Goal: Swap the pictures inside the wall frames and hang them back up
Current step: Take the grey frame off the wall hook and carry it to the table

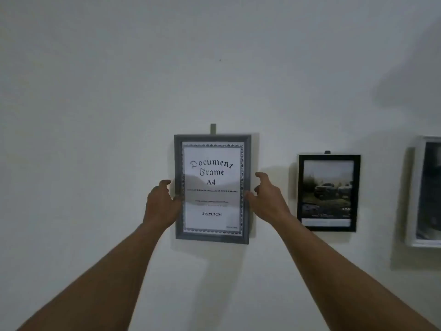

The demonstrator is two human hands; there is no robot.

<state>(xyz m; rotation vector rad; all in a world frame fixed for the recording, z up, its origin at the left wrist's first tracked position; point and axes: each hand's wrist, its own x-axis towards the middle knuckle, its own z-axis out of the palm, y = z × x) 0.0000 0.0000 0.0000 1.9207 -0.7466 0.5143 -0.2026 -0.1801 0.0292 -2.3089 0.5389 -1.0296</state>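
The grey document frame [212, 189] is held upright and flat against the white wall [95, 115], its top edge just under a small hanger tab [213, 129]. Its left edge is pinched by the left hand [162, 204], thumb on the front rim and fingers curled at the side. The thumb of the right hand [268, 199] is laid on the right rim, with the fingers bent and spread just beside the edge; whether they clamp it cannot be told. A printed "Document Frame A4" insert [211, 216] is shown behind the glass. From this alone it cannot be judged whether the frame is being taken down or hung back, so the swap is best counted as unconfirmed. A black frame [328, 192] with a photograph of vehicles is hung to the right, and a white frame [427, 191] is cut off at the edge. The room is dimly lit, and the plain wall is crossed by soft shadows.
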